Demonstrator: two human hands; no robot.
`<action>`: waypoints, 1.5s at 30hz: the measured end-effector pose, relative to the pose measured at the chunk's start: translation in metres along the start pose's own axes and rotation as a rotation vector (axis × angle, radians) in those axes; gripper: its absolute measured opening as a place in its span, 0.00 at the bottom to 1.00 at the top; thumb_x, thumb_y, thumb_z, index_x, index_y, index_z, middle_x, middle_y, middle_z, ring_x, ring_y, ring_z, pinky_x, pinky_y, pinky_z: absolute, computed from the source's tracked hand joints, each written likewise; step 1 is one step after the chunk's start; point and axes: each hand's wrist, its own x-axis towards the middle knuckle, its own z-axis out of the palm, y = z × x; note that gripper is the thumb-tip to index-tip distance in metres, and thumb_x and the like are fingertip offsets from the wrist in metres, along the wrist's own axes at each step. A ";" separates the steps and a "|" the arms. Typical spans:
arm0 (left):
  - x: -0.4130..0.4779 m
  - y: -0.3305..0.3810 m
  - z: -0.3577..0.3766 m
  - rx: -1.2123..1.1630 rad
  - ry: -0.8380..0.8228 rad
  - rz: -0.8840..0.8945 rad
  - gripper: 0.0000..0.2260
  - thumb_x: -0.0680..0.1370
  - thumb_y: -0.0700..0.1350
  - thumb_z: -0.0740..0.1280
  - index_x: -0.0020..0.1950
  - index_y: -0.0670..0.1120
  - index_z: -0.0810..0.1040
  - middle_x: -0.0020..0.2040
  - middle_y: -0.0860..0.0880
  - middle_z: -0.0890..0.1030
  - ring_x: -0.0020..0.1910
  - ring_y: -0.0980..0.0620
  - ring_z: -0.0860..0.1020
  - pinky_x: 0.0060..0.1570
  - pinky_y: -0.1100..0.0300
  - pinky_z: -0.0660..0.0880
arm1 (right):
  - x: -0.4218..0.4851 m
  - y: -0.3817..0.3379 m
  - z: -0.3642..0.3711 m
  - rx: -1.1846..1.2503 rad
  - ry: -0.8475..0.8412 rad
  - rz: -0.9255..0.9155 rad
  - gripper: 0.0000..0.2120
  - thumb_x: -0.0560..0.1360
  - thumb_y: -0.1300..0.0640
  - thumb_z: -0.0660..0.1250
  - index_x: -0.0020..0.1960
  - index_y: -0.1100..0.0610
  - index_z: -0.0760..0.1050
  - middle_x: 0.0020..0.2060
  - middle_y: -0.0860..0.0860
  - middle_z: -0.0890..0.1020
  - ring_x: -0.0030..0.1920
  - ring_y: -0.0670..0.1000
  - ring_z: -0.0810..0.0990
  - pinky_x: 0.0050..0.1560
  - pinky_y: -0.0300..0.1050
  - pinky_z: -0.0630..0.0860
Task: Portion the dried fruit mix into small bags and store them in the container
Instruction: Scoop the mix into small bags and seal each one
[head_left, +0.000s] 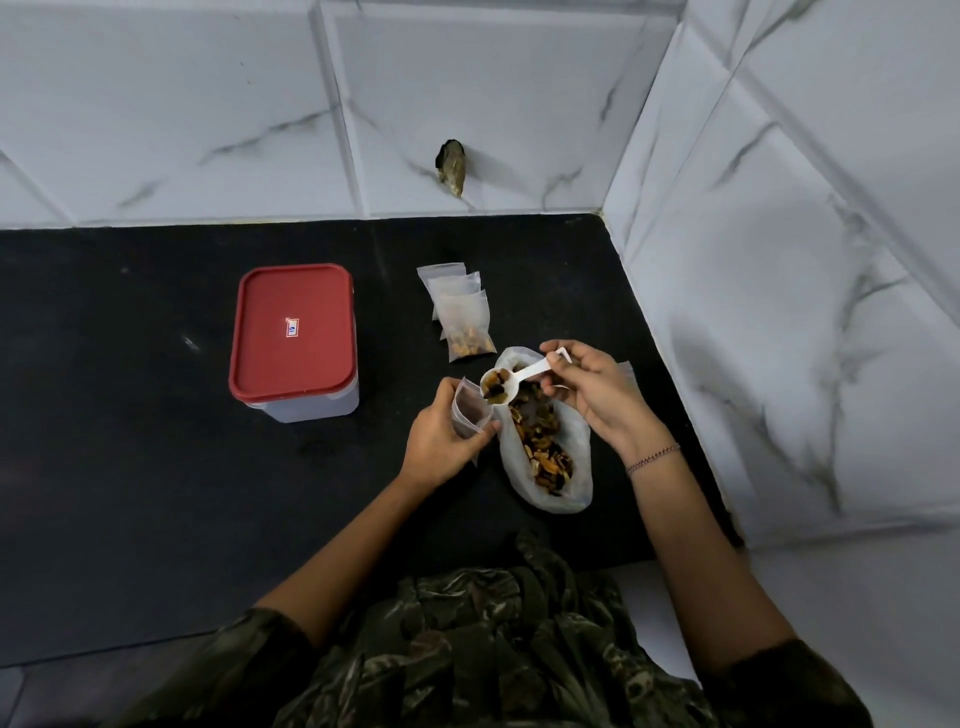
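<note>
Fingers (556, 349) of the right hand (597, 400) pinch a white spoon (524, 375) heaped with fruit, over the open big bag of dried fruit mix (550, 452) lying near the tabletop's (156, 493) right edge. The left hand (436, 441) grips an open small bag (470, 413) just beside the spoon's bowl. Farther back lie the filled bags (462, 312). Left of them stands the container (293, 338), red lid on, bare black surface around it. Marble-tiled walls (779, 260) close the back and right edges.

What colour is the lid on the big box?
Red: the lid on the container, seen best in the head view.
</note>
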 end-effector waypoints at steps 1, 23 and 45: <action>0.000 0.000 0.000 0.002 0.006 0.002 0.19 0.71 0.51 0.74 0.57 0.51 0.70 0.50 0.54 0.81 0.49 0.59 0.80 0.47 0.57 0.80 | -0.001 0.000 0.005 -0.030 -0.002 -0.007 0.07 0.79 0.64 0.60 0.52 0.58 0.76 0.41 0.54 0.77 0.37 0.46 0.77 0.42 0.38 0.79; 0.005 0.003 -0.012 -0.105 0.132 -0.024 0.22 0.67 0.59 0.71 0.52 0.48 0.71 0.43 0.53 0.81 0.42 0.53 0.81 0.43 0.46 0.78 | -0.038 0.048 0.031 -1.171 -0.149 -1.164 0.11 0.77 0.63 0.59 0.53 0.63 0.79 0.54 0.57 0.82 0.57 0.51 0.79 0.62 0.41 0.73; 0.001 0.000 0.001 -0.077 -0.002 -0.080 0.16 0.73 0.48 0.73 0.56 0.48 0.70 0.48 0.56 0.79 0.47 0.66 0.78 0.44 0.72 0.75 | -0.011 0.059 -0.012 -0.779 0.475 -0.342 0.06 0.75 0.60 0.67 0.53 0.56 0.78 0.44 0.47 0.79 0.45 0.44 0.78 0.41 0.28 0.69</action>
